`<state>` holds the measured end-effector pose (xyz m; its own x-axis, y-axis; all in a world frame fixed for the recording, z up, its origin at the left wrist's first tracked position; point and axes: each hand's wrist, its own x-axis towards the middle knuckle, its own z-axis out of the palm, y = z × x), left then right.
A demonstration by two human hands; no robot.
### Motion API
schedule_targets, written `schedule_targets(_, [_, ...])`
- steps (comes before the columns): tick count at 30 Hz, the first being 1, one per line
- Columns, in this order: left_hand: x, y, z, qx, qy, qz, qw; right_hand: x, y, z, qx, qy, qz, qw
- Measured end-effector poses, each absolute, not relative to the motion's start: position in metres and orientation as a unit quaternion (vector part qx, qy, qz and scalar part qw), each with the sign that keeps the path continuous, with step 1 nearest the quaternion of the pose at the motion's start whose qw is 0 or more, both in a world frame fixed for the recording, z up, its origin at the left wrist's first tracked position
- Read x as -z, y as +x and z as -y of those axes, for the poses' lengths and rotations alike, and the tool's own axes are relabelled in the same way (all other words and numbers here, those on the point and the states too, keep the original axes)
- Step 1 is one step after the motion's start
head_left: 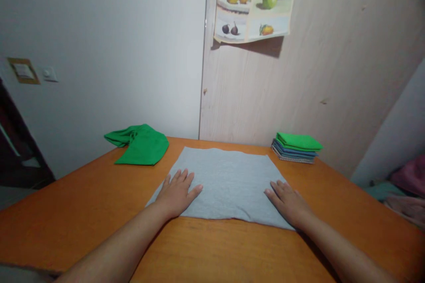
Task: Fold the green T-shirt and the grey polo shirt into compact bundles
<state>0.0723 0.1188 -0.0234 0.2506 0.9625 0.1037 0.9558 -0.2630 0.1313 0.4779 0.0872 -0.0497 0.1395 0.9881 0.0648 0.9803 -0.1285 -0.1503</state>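
Observation:
A light grey cloth [226, 181] lies spread out on the orange-brown wooden table [219, 243], with small wrinkles near its front edge. My left hand [177, 192] rests flat on the cloth's left side, fingers spread and thumb pointing inward. On the right side, my right hand [288, 201] lies palm down over the cloth's edge, its fingers stretched out. Neither hand grips anything. The palms and whatever is beneath them are hidden.
A crumpled green cloth [144, 146] lies at the table's back left. At the back right sits a stack of folded cloths [295, 152], bright green on top, blue and checked below. Behind the table rises a wall with a fruit picture [254, 9].

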Motion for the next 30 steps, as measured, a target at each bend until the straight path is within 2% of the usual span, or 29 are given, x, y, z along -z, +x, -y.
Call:
schedule_targets(13, [0.016, 0.054, -0.118, -0.052, 0.831, -0.553, 0.024, 0.045, 0.486, -0.078, 0.001, -0.736, 0.675, 0.053])
schedule_targets(19, [0.009, 0.078, -0.116, -0.061, 0.847, -0.528, 0.025, 0.026, 0.455, -0.073, 0.022, -0.725, 0.686, 0.053])
schedule_targets(25, [0.0, 0.137, -0.107, -0.099, 0.884, -0.455, 0.045, 0.009, 0.391, -0.065, -0.026, -0.644, 0.76, 0.085])
schedule_targets(30, [0.01, 0.143, -0.099, -0.062, 0.896, -0.432, 0.087, 0.016, 0.378, -0.05, -0.079, -0.615, 0.783, 0.048])
